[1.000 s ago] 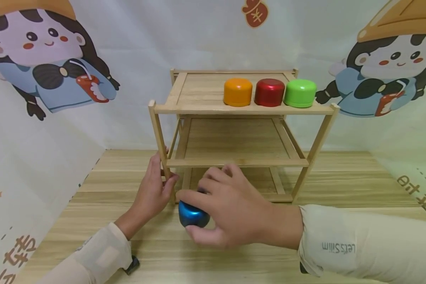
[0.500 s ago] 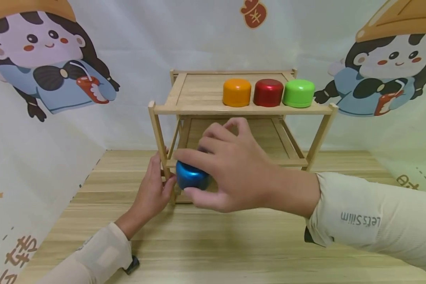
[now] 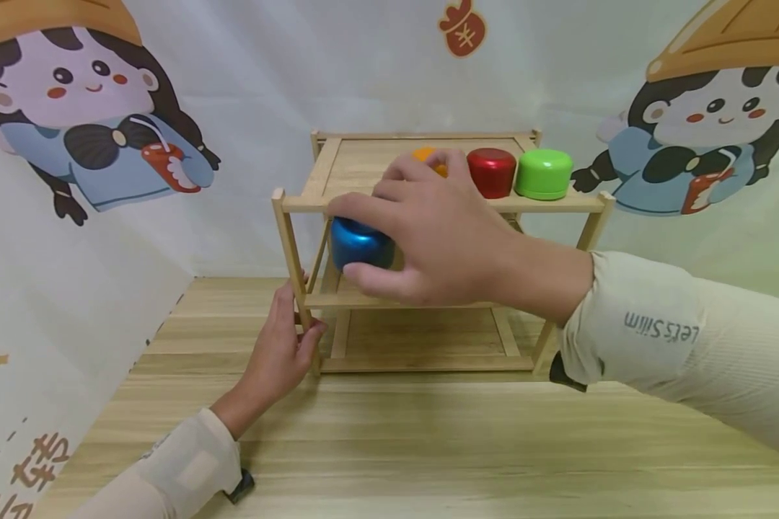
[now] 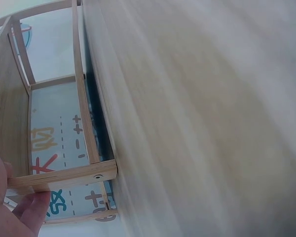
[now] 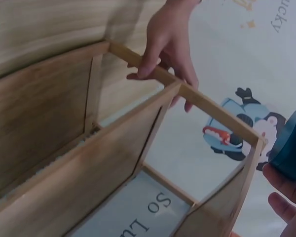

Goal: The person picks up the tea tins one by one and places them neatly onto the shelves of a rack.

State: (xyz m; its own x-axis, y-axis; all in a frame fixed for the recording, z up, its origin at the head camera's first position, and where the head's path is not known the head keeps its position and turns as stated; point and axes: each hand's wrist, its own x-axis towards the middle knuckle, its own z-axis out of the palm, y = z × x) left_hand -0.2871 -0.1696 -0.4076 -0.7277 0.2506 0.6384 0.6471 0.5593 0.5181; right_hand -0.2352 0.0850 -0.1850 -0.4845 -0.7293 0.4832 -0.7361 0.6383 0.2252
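A three-tier wooden rack (image 3: 428, 365) stands on the table. Its front left post (image 3: 290, 245) is gripped low down by my left hand (image 3: 279, 353), thumb in front and fingers behind. In the right wrist view that left hand (image 5: 170, 42) also shows around the post. My right hand (image 3: 435, 238) holds a shiny blue round tin (image 3: 363, 245) between thumb and fingers, in front of the rack just below the top shelf's front edge. At the right wrist view's edge the blue tin (image 5: 291, 148) is partly cut off.
On the top shelf's right half sit an orange tin (image 3: 422, 153), mostly hidden by my right hand, a red tin (image 3: 491, 173) and a green tin (image 3: 544, 174). A printed white cloth (image 3: 253, 94) hangs behind and beside the wood-grain table (image 3: 396, 447).
My right hand has lifted the blue tin from near the rack's bottom shelf up to just under the top shelf's front edge. The left hand has stayed on the post.
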